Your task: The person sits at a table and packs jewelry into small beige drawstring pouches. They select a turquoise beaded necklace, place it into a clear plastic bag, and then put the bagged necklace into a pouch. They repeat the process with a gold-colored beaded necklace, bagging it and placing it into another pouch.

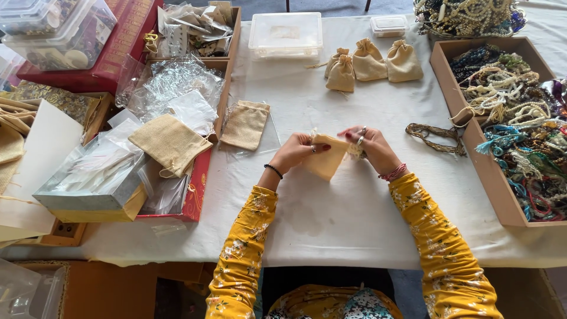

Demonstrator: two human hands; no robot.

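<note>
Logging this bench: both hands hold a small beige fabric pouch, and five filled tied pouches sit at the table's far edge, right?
Not five: the head view shows three filled tied pouches. Both the left hand and right hand do hold the small beige fabric pouch.

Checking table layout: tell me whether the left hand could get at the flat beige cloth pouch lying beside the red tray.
Probably yes. The left hand holds a small yellow pouch together with the right hand, but the flat beige cloth pouch lies close, with bare white tablecloth between.
</note>
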